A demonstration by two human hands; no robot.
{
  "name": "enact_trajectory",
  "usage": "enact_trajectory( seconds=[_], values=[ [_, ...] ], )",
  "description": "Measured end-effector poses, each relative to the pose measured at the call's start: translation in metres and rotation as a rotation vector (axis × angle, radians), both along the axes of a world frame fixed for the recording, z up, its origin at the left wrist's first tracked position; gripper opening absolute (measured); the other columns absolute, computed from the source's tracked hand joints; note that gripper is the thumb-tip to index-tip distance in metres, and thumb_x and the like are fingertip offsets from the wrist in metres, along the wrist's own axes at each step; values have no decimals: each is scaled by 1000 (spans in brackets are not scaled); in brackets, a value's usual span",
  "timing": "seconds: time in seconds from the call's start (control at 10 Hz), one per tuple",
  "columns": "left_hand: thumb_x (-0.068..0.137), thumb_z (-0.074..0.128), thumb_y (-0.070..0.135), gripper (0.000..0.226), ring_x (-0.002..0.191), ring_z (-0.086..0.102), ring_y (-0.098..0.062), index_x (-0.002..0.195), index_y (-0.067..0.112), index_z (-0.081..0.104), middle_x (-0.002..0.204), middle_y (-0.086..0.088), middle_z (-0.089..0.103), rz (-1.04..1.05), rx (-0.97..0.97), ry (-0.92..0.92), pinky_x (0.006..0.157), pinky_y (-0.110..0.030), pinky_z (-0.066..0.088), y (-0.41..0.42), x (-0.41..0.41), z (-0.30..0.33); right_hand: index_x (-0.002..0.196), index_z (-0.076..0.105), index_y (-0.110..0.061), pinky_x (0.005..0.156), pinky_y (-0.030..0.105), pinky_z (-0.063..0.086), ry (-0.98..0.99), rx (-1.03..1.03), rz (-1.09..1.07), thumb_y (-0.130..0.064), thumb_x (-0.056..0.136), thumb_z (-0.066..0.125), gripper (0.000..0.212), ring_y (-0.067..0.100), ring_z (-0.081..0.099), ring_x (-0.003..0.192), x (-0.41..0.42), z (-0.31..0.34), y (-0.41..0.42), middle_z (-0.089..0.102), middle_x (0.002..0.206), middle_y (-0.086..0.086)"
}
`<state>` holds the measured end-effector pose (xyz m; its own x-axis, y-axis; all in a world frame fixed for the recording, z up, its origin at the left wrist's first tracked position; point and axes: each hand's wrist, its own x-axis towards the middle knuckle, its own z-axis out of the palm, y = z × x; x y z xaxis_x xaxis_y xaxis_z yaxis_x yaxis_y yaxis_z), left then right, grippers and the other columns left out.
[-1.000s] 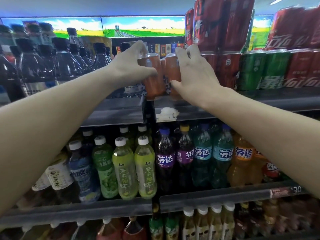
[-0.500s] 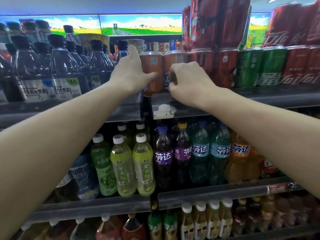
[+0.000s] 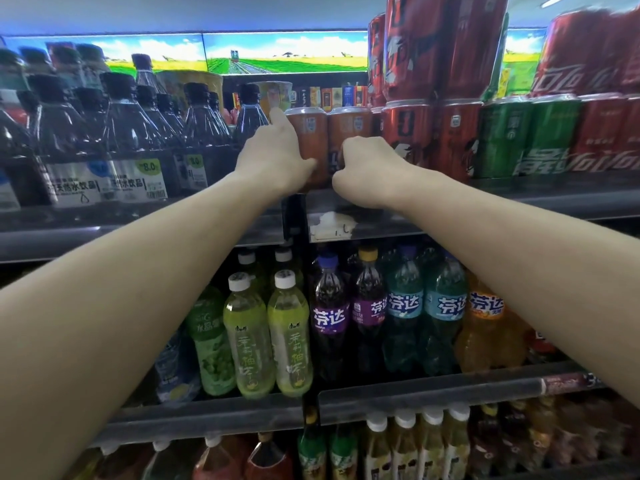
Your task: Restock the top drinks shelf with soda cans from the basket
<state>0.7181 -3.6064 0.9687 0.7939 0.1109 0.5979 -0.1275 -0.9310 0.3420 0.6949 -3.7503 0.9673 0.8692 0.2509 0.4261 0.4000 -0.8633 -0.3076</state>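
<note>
Both forearms reach up from the lower corners of the frame to the top shelf at centre. The left hand wraps the left orange can, index finger raised along its side and thumb across its lower front. The right hand is curled low against the right orange can; whether it grips or only pushes cannot be told. The hands sit just apart, and the two cans touch, standing at the shelf's front edge. The basket is not in view.

Risks, as judged: a can left near the lip may tip off onto the bottles below. Behind and right, stacked red cans rise above the row; a sideways shove could topple them. At left, the dark bottles crowd the left hand's knuckles.
</note>
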Motion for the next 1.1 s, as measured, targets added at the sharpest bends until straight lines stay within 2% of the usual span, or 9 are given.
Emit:
enact_trajectory(
  seconds=[0.1,0.3,0.4,0.6,0.7,0.8,0.9,1.0,1.1],
  values=[
    [96,71,32,65,119,59,-47,140,2,33,131,-25,58,28,13,-11,91,-50,49,-3,4,-4,76,40,-16,51,29,31,30,-9,9,-14,94,48,20,18,45,66,-1,2,0,47,81,3],
    [99,66,34,68,118,59,-48,147,3,28,133,-26,57,74,103,62,89,-50,48,-3,16,-1,77,41,-18,52,26,31,111,-12,45,-15,97,47,21,15,44,67,0,7,0,47,81,2],
    [99,67,34,71,119,58,-47,148,2,27,134,-27,56,59,75,90,86,-48,47,-3,19,2,77,41,-19,53,25,32,119,-13,48,-16,97,47,21,15,45,69,4,9,1,47,82,2],
    [97,69,36,73,110,62,-44,147,6,26,127,-25,59,-4,-7,81,79,-44,46,3,23,-4,79,42,-17,52,25,31,118,-36,43,-16,99,46,20,14,44,69,5,11,3,45,82,2],
    [96,70,35,73,106,62,-43,145,5,26,124,-24,60,-14,-13,77,79,-44,47,4,25,-6,97,48,-14,53,25,31,108,4,50,-17,98,46,4,14,44,71,7,8,1,45,84,1],
    [96,70,33,70,107,62,-44,143,4,28,123,-25,60,7,18,68,79,-43,46,4,25,-7,99,48,-14,53,25,31,95,20,52,-18,99,46,4,14,45,71,7,8,1,45,84,0],
    [96,70,36,68,110,61,-45,143,3,33,125,-24,58,19,74,121,84,-45,50,4,20,-1,91,49,-15,57,28,39,72,27,44,-16,97,48,7,19,52,77,4,6,2,52,91,3],
    [96,67,38,55,100,63,-39,132,1,46,118,-21,62,33,177,104,82,-43,54,13,-1,16,107,57,-11,80,37,53,-139,61,71,-11,94,51,15,26,60,96,-7,8,-7,61,105,7],
    [100,62,32,36,76,56,-21,117,4,48,96,-12,60,-45,228,-20,59,-26,43,25,-60,32,115,62,-14,81,22,53,-318,272,230,-9,96,53,22,12,64,97,-40,15,-37,67,105,0]
  ],
)
